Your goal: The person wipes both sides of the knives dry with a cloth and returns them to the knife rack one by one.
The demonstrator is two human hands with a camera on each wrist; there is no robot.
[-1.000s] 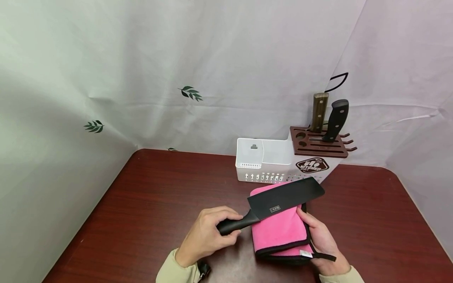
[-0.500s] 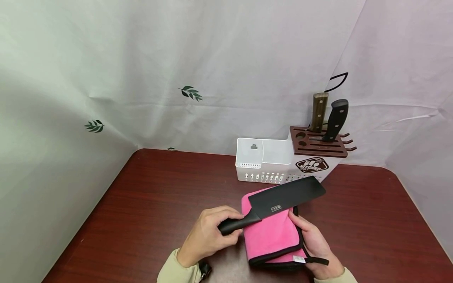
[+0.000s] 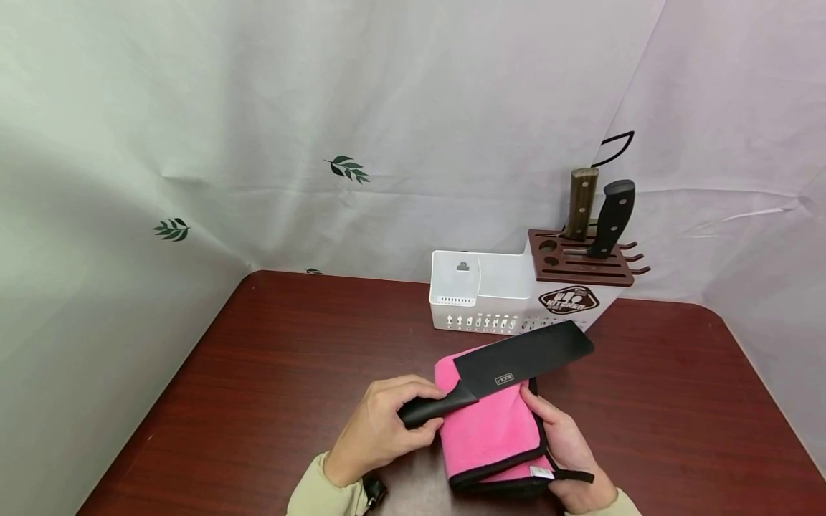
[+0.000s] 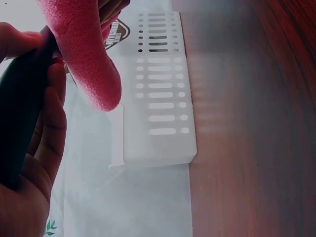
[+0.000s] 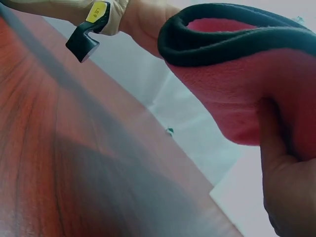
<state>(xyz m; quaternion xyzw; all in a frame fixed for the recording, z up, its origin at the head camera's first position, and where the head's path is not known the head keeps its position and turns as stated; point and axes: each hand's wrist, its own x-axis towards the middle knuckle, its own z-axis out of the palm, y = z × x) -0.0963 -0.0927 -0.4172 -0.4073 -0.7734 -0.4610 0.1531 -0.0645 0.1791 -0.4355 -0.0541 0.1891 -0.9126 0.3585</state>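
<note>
My left hand (image 3: pixel 385 424) grips the black handle of a cleaver (image 3: pixel 525 358), its broad dark blade pointing up and to the right. Beneath the blade lies a folded pink cloth (image 3: pixel 488 437) with black edging, which my right hand (image 3: pixel 568 446) holds at its right side, thumb on top. In the left wrist view the handle (image 4: pixel 22 108) crosses the palm, and a pink fold (image 4: pixel 89 59) hangs beside the fingers. The right wrist view shows the cloth (image 5: pixel 222 91) raised over the table, with fingers pressing into its underside.
Behind the blade stands a white perforated kitchen rack (image 3: pixel 480 315) with a brown slotted top (image 3: pixel 581 271). A wooden-handled knife (image 3: pixel 583 204) and a black-handled knife (image 3: pixel 613 218) stand in its slots. The reddish-brown table (image 3: pixel 290 344) meets a pale curtain (image 3: pixel 387 107) at the back.
My right hand and the pink cloth have slid left and slightly down along the blade, toward the handle. The left hand and the cleaver have hardly moved.
</note>
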